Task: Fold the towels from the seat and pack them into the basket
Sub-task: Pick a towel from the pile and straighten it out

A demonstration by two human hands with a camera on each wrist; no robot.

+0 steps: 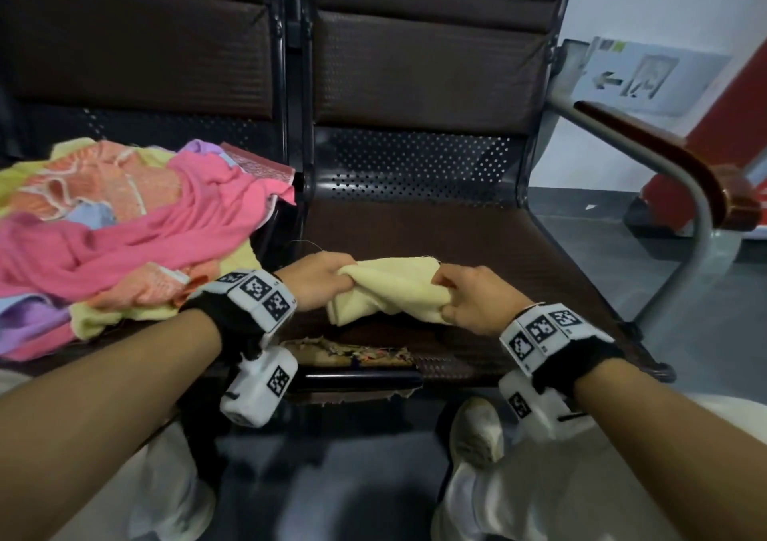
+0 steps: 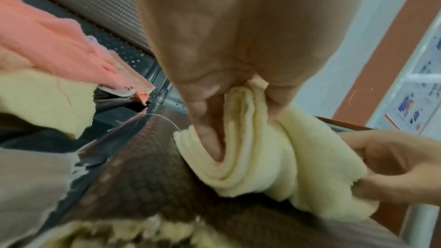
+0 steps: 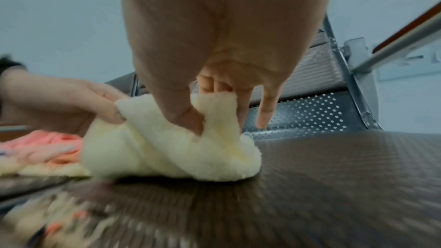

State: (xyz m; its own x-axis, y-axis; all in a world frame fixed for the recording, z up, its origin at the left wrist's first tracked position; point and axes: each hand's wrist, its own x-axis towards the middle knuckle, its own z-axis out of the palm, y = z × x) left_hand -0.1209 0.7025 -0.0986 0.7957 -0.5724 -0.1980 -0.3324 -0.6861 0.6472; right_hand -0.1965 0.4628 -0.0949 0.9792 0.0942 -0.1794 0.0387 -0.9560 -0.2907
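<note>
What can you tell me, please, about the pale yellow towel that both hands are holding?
The pale yellow towel is soft, fleecy cloth with a loose thread at one corner. It is bunched into several folded layers, not yet a neat fold, and sags onto the brown seat. The left hand grips its left end with the layers running between thumb and fingers; the right hand pinches the right end.

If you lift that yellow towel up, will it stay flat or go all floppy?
Probably floppy: the yellow towel already bunches and sags between the left hand and right hand. It likely feels light, and its fuzzy cloth shouldn't slip.
</note>
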